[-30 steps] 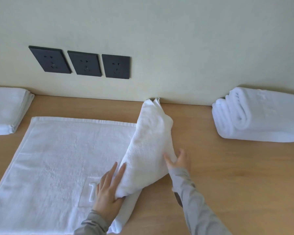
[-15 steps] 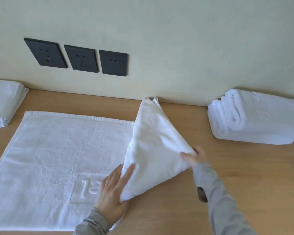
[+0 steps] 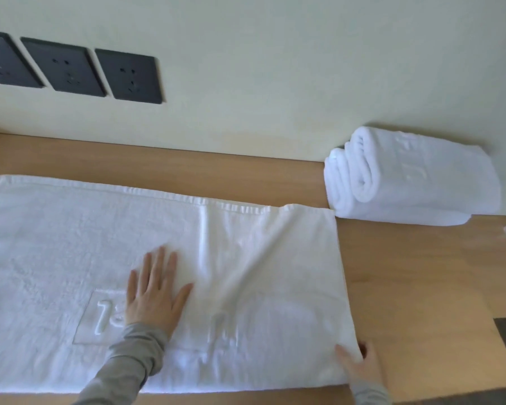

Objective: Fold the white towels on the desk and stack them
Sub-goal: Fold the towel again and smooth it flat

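Overhead, a pale wall [image 3: 275,68] is seen rising behind a wooden desk [image 3: 406,282], and most of the desk's near surface is covered by a white towel [image 3: 70,258] spread out flat, with a few soft creases running through its right half. The towel's near right corner is pinched by the right hand [image 3: 360,366], whose thumb lies on top of the cloth while the other fingers are hidden beneath or behind the edge; the rest of the towel stretches away from this grip to the left and toward the wall. Further left of that grip, the left hand [image 3: 155,290] is laid palm-down on the towel with its fingers [image 3: 158,261] spread and nothing held, a raised emblem [image 3: 105,317] in the weave being partly covered by its wrist. Both forearms are clothed in grey sleeves [image 3: 129,361]. Beyond the gripped corner, up against the wall, a stack of folded white towels [image 3: 409,176] is set, its near left corner lying just beside the spread towel's far right corner; whether the two touch cannot be told. On the wall to the far left, three dark sockets [image 3: 65,67] are mounted in a row.
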The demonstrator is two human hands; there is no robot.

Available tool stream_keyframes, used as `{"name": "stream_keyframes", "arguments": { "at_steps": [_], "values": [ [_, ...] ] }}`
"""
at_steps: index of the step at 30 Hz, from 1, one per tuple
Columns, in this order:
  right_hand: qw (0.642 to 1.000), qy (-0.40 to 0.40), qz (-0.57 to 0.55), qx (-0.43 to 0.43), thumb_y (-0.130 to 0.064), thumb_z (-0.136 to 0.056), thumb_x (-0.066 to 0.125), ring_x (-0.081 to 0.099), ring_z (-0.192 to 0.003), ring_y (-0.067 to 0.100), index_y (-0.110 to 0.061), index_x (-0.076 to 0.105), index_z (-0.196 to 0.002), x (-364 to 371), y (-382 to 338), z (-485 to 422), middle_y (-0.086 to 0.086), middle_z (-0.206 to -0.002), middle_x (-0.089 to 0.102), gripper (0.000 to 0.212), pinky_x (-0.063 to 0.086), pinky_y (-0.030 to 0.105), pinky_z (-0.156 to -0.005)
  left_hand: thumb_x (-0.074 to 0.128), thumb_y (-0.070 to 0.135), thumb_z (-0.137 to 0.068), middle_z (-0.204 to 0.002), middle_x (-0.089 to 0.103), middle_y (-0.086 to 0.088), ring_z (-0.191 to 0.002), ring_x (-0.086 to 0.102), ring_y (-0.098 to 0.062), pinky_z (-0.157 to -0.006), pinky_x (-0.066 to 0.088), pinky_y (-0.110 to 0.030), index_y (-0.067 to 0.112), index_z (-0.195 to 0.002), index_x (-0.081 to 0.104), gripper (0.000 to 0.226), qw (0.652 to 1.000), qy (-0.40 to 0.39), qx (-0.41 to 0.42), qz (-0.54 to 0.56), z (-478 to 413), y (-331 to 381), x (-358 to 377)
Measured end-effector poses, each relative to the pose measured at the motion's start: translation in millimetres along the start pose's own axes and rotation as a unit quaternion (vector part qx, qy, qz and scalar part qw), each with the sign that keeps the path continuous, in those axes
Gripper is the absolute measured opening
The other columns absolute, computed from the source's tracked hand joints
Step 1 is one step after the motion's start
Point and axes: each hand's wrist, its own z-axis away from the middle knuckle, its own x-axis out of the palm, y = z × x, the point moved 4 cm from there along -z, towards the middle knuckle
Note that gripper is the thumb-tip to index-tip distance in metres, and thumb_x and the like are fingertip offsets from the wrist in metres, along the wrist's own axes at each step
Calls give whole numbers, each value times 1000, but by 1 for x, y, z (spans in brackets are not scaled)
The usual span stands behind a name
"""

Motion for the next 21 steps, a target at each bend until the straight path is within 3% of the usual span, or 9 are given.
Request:
{"name": "stream_keyframes", "arguments": {
  "at_steps": [3, 8, 11, 14, 17, 21],
  "values": [
    [999, -14, 13, -40, -24, -76, 75, 54, -88, 28, -8, 47, -106, 3, -15, -9, 9, -97, 55, 44, 40, 32, -76, -1, 67, -86, -157, 16, -1, -144, 15, -23, -116, 13, -47, 21, -149, 14, 80, 1000, -1, -20, -11, 2, 2, 4],
    [984, -22, 77, -158, -19, -90, 57, 55, -81, 25, -10, 49, -112, 6, -26, -22, 10, -99, 59, 25, 41, 30, -70, 9, 64, -88, -156, 17, 1, -144, 16, -21, -117, 12, -44, 23, -150, 16, 75, 999, 24, -33, -15, 0, -2, 9],
    [980, -22, 84, -179, -17, -88, 60, 53, -88, 25, -6, 50, -114, 3, -31, -30, 13, -106, 57, 30, 42, 33, -74, 12, 63, -87, -157, 17, 2, -144, 15, -21, -117, 10, -43, 25, -150, 16, 74, 998, 35, -52, -20, -5, -5, 11],
    [976, 26, 81, -200, -16, -81, 69, 51, -99, 28, -6, 55, -112, -1, -29, -28, 8, -107, 49, 36, 45, 45, -88, 15, 62, -87, -157, 18, 1, -144, 15, -22, -117, 8, -44, 25, -150, 19, 73, 997, 41, -56, -20, -8, -5, 12],
    [976, 37, 63, -207, -20, -79, 72, 52, -93, 24, -11, 58, -103, 2, -15, -16, 0, -96, 51, 29, 46, 40, -83, 14, 63, -88, -157, 19, 0, -145, 15, -23, -117, 6, -43, 25, -150, 18, 73, 997, 44, -59, -20, -8, -5, 14],
    [981, 28, 36, -191, -21, -82, 69, 53, -86, 23, -11, 56, -97, 7, -7, -14, 3, -91, 57, 22, 44, 33, -76, 13, 62, -87, -157, 19, 0, -145, 14, -22, -117, 4, -42, 24, -150, 18, 73, 997, 47, -63, -25, -7, -3, 13]
  ]
}}
